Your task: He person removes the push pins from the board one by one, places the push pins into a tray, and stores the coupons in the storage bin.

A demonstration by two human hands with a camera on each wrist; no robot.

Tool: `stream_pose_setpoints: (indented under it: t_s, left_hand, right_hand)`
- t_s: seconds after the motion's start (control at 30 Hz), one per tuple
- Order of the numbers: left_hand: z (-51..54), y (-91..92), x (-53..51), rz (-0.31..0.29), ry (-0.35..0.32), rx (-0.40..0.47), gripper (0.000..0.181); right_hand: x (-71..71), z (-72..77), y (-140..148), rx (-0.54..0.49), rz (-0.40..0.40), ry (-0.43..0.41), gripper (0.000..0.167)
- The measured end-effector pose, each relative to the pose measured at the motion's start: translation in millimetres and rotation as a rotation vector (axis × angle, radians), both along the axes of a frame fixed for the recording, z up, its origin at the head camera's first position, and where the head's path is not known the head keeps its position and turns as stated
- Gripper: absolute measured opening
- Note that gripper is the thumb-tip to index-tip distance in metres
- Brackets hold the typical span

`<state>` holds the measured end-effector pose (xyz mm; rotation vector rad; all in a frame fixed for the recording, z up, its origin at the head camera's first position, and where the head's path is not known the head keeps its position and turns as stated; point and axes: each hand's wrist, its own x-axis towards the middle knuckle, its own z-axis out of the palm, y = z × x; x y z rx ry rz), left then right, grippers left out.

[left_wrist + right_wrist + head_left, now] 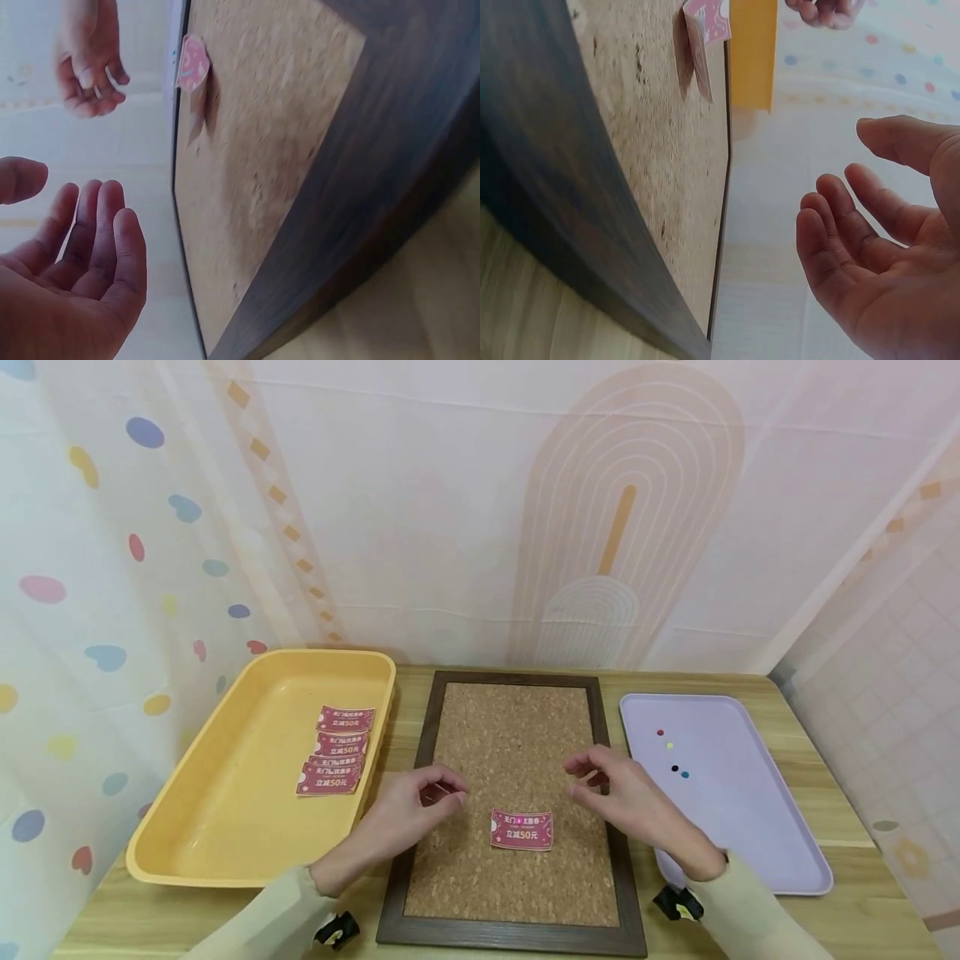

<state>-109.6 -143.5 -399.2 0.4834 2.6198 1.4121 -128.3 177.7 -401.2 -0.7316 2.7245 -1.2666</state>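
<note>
A red and pink paper coupon [521, 835] lies on the framed cork board [517, 743], below its middle, with a small bright pink dot near its top edge. Its edges curl up off the cork in both wrist views. My left hand [414, 806] hovers over the board's left side, fingers loosely bent, thumb apart, holding nothing. Over the right side hovers my right hand [633, 793], also relaxed, with nothing in its fingers. Neither hand touches the coupon [193, 66] or the board; both palms [900, 277] face inward.
To the left stands a deep yellow tray [225, 810] with several overlapping coupons [330, 777] along its right side. A shallow lilac tray [750, 827] on the right holds several tiny coloured pieces [675, 768]. A patterned curtain [420, 527] hangs behind the wooden table [847, 827].
</note>
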Motion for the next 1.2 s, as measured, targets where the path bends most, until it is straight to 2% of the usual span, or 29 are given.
stream_pose_setpoints:
  t_s: [0.2,0.37,0.53,0.77,1.0,1.2]
  left_hand:
    - [-7.4,8.2,0.8,0.007,-0.049,-0.016,0.014]
    - [-12.5,12.9,0.3,0.003,-0.098,0.003,0.017]
    - [-15.5,17.3,0.0,0.010,-0.149,0.035,0.019]
    - [-20.0,22.3,-2.0,-0.005,-0.206,0.060,0.021]
    - [-23.9,24.7,-5.0,-0.013,-0.256,0.092,0.026]
    - [-27.7,27.9,-5.9,-0.009,-0.302,0.159,0.026]
  right_hand:
    - [-0.6,-0.8,-8.8,-0.023,0.033,-0.053,0.021]
    - [0.5,-2.8,-15.5,-0.042,0.061,-0.088,0.018]
    - [1.3,-4.5,-22.3,-0.008,0.072,-0.069,0.014]
    - [-1.4,-7.7,-33.0,0.022,0.127,-0.097,0.013]
    - [-3.0,-12.9,-42.3,0.069,0.141,-0.119,0.013]
    - [-6.6,-15.0,-47.2,0.099,0.162,-0.136,0.012]
